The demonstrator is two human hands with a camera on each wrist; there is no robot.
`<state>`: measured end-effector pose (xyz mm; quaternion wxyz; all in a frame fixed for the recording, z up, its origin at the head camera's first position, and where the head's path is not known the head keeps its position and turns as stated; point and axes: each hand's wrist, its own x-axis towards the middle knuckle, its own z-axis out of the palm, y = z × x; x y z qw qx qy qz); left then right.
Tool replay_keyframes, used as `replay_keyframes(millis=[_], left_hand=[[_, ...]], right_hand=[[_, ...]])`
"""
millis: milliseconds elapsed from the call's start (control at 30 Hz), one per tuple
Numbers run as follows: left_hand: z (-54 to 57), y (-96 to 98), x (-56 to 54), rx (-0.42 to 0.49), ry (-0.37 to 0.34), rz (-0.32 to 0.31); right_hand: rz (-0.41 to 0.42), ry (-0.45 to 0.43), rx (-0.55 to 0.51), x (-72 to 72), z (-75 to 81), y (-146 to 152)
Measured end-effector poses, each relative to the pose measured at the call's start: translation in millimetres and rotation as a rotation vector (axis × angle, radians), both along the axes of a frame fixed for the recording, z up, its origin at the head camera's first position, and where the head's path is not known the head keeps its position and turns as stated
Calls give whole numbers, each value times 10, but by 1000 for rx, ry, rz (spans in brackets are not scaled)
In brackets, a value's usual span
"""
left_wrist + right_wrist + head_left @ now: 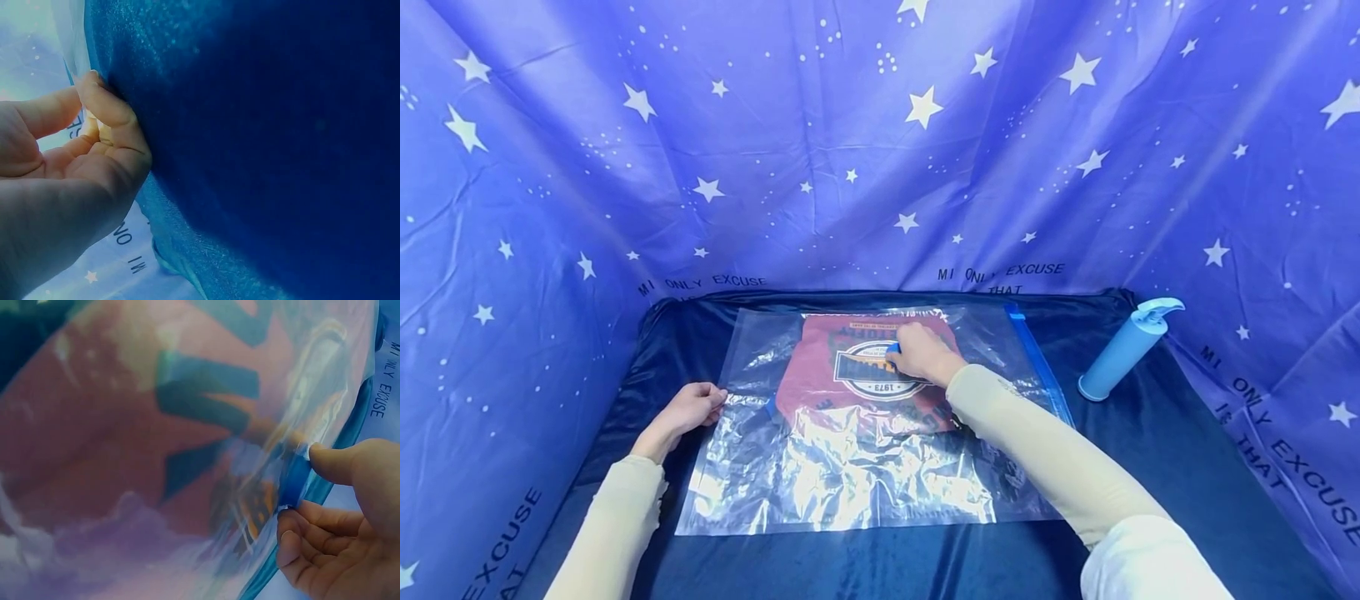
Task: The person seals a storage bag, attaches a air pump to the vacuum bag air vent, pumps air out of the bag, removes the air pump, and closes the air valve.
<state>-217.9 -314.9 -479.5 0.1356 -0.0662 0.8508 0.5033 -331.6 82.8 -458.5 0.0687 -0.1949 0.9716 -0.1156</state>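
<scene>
A large clear vacuum storage bag [745,492] lies flat with a folded red garment [808,367] inside, printed with a dark and white emblem. At the bag's left edge my left hand [688,406] pinches the plastic between thumb and forefinger; the left wrist view shows the other fingers curled. My right hand [921,354] reaches over the middle of the bag. Its thumb and fingers pinch a blue valve cap [295,481], seen edge-on in the right wrist view, with wrinkled film drawn up around it.
A light blue hand pump [1120,354] stands upright at the right, beyond the bag's blue zip strip [1037,358]. Dark blue cloth [865,567] covers the table. Purple star-printed curtains [820,167] enclose the back and sides.
</scene>
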Motion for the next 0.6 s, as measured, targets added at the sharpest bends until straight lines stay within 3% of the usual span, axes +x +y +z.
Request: replay_keyframes(millis=[600], left_hand=[[5, 42, 10, -39, -2, 21]], right_hand=[[64, -1, -7, 11, -19, 45]])
